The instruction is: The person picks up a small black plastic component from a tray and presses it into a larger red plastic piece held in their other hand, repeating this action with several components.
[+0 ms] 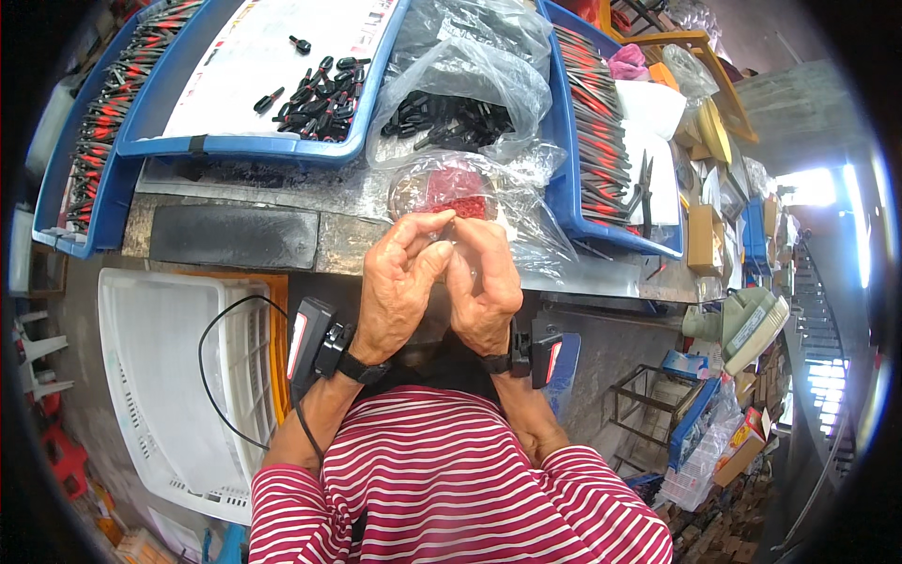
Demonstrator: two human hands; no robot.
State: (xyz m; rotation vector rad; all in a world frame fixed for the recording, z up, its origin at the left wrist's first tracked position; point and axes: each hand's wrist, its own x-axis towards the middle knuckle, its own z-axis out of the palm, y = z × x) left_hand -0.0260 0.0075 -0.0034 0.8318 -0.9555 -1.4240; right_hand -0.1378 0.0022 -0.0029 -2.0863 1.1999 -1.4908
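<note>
The striped shirt lay nearest the camera, and beyond it the left hand and right hand met over the near edge of the workbench. Their fingers were drawn in close, tips almost together; whether they had hold of anything could not be told, for any part there was too small or hidden. The small red pieces sat heaped just beyond the fingertips, among clear plastic. Judging by look, each would be very light, probably stiff and easily dropped, best taken at its sides between thumb and forefinger; the plastic around them looked soft and slippery. No single piece showed a clear long axis or pointing direction at that size. By contrast, the black parts in the blue tray were plainly elongated and pointed every way.
</note>
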